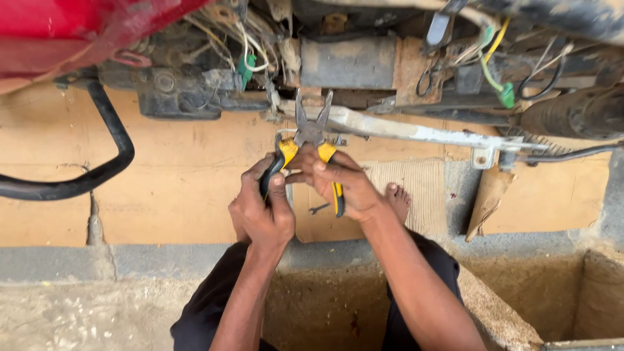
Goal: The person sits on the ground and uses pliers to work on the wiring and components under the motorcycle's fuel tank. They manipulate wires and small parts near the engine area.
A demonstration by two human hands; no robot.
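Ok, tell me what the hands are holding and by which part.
Both hands hold one pair of pliers by its yellow-and-black handles: the left hand on the left handle, the right hand on the right. The jaws stand open.

A floor of flat tan cardboard sheets (188,182) is spread across the middle of the view, with a strip of ribbed corrugated board (416,188) laid among them. A grey concrete ledge (117,260) is seen along the near edge, and a sunken pit with rough sandy concrete walls (520,292) is cut below it. The upper part is filled by the rusty, grimy underside of a vehicle frame (364,65), where a red body panel (71,26), a bent black tube (97,162) and loose coloured wires (497,58) are seen. Everything is lit by soft, even daylight.
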